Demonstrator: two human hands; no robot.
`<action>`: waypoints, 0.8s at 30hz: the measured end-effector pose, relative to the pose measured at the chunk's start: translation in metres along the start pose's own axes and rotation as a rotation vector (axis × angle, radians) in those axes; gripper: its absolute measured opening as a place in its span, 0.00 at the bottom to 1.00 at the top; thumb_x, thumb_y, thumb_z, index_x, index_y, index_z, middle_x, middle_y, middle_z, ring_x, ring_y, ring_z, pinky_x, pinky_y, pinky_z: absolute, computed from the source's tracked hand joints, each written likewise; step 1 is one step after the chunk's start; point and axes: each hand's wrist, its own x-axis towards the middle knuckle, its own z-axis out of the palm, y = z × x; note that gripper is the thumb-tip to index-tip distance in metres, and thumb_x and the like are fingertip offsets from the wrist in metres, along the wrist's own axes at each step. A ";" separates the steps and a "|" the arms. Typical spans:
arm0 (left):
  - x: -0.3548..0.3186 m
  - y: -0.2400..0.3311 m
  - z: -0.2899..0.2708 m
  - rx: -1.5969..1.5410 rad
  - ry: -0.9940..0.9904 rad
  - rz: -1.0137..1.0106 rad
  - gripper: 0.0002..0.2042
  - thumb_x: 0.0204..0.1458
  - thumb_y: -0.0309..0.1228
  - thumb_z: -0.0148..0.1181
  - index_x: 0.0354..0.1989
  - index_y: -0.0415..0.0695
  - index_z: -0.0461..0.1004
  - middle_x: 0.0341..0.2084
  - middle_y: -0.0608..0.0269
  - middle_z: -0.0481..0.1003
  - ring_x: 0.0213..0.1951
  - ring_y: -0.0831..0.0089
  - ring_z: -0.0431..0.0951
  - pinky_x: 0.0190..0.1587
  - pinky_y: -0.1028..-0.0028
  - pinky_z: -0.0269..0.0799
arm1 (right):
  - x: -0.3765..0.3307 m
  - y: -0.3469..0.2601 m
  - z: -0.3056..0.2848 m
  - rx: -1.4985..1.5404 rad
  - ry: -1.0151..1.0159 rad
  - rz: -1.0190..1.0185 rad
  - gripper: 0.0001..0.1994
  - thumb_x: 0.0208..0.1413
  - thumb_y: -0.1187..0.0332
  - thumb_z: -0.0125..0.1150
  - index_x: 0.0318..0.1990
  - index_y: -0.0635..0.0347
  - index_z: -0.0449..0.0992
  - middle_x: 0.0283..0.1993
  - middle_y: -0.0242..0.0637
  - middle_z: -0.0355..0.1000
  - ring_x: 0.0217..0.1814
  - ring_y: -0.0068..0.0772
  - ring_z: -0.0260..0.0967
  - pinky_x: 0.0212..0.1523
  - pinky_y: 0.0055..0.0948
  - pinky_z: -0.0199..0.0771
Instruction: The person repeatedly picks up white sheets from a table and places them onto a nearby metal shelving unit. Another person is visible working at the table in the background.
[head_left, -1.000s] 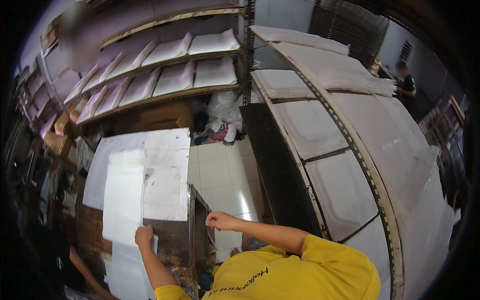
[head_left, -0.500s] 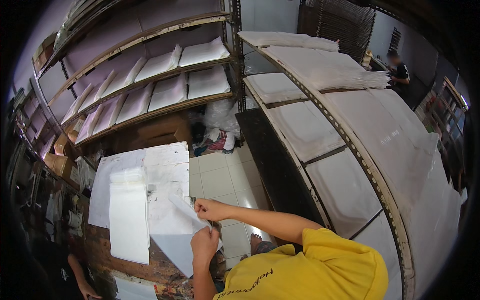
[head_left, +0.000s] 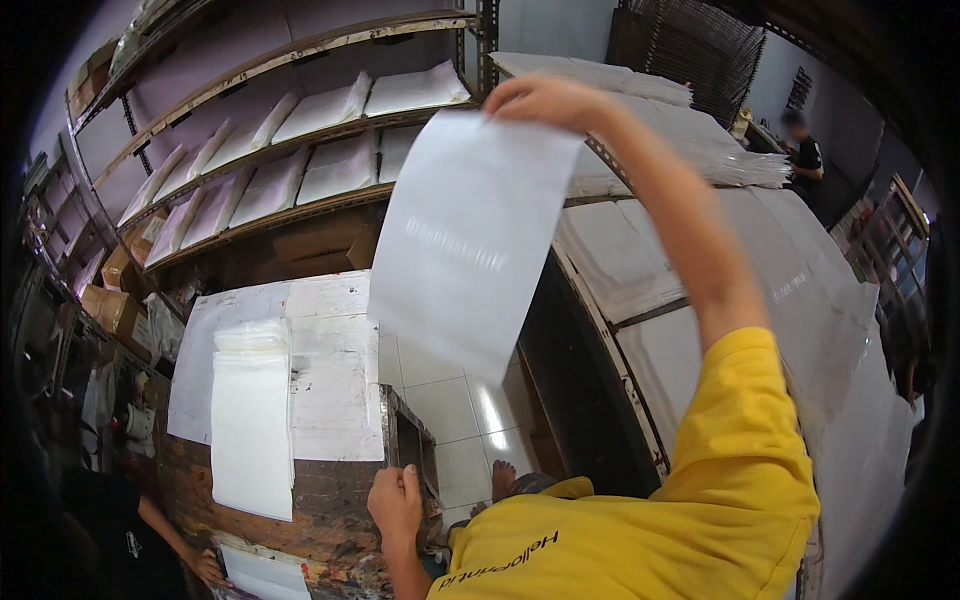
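My right hand [head_left: 545, 103] is raised high in front of the shelves, its fingers closed on the top edge of a thin white plastic sheet [head_left: 470, 250]. The sheet hangs down, slightly curved and blurred, with faint lettering across it. By the right edge of the worktable, my left hand [head_left: 395, 505] is curled closed with the thumb uppermost, and nothing shows in it. A stack of similar white sheets [head_left: 252, 430] lies on the table to its left, partly over a pale board [head_left: 335, 400].
Stacks of white sheets fill the back shelves [head_left: 320, 115] and the rack [head_left: 655, 360] on my right. A dark plank [head_left: 590, 420] runs along that rack. A co-worker's hand [head_left: 207, 567] rests by a frame at lower left. Another person [head_left: 803, 150] stands far right.
My right hand has swung up and away with the sheet, which has unfolded and hangs full length. My left hand has let go of it and come down slightly. The co-worker's hand has shifted right.
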 end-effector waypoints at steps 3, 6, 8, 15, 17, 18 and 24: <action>-0.013 -0.035 0.006 0.081 0.001 -0.128 0.15 0.60 0.38 0.56 0.26 0.39 0.71 0.25 0.53 0.69 0.27 0.53 0.72 0.31 0.58 0.67 | -0.019 0.034 -0.082 0.149 0.230 0.241 0.12 0.57 0.65 0.61 0.46 0.59 0.80 0.41 0.32 0.77 0.40 0.23 0.72 0.42 0.25 0.74; -0.019 -0.058 0.017 0.106 0.021 -0.171 0.14 0.60 0.37 0.56 0.26 0.39 0.71 0.24 0.54 0.69 0.26 0.54 0.72 0.31 0.58 0.66 | -0.054 0.091 -0.144 0.202 0.614 0.339 0.10 0.58 0.65 0.60 0.46 0.54 0.79 0.34 0.29 0.74 0.29 0.20 0.69 0.27 0.22 0.68; -0.020 -0.071 0.026 0.119 0.040 -0.145 0.13 0.60 0.36 0.56 0.27 0.40 0.71 0.23 0.55 0.68 0.26 0.54 0.71 0.30 0.58 0.66 | -0.089 0.113 -0.178 0.306 0.617 0.430 0.07 0.58 0.65 0.60 0.41 0.54 0.77 0.29 0.29 0.71 0.23 0.18 0.63 0.22 0.19 0.62; -0.017 -0.084 0.036 0.132 0.069 -0.118 0.13 0.59 0.34 0.57 0.24 0.40 0.69 0.22 0.55 0.67 0.25 0.54 0.70 0.28 0.58 0.64 | -0.133 0.157 -0.158 0.294 0.874 0.706 0.04 0.54 0.72 0.60 0.30 0.61 0.75 0.24 0.33 0.70 0.20 0.20 0.65 0.20 0.21 0.66; -0.015 -0.087 0.037 0.137 0.058 -0.119 0.13 0.58 0.33 0.57 0.23 0.40 0.69 0.22 0.55 0.67 0.24 0.54 0.70 0.28 0.59 0.64 | -0.140 0.163 -0.151 0.231 0.847 0.786 0.04 0.53 0.73 0.61 0.29 0.64 0.75 0.24 0.35 0.72 0.21 0.21 0.68 0.20 0.22 0.69; -0.014 -0.087 0.037 0.144 0.054 -0.114 0.13 0.58 0.33 0.57 0.23 0.40 0.69 0.21 0.55 0.67 0.24 0.54 0.70 0.28 0.59 0.64 | -0.143 0.169 -0.149 0.238 0.857 0.797 0.05 0.52 0.74 0.61 0.27 0.66 0.75 0.23 0.38 0.72 0.19 0.24 0.69 0.17 0.23 0.69; -0.016 -0.094 0.039 0.118 0.098 -0.077 0.12 0.56 0.30 0.59 0.23 0.39 0.68 0.20 0.55 0.66 0.23 0.53 0.69 0.27 0.59 0.63 | -0.146 0.152 -0.137 0.014 0.691 0.959 0.09 0.49 0.73 0.62 0.20 0.67 0.74 0.18 0.37 0.71 0.13 0.24 0.65 0.11 0.25 0.62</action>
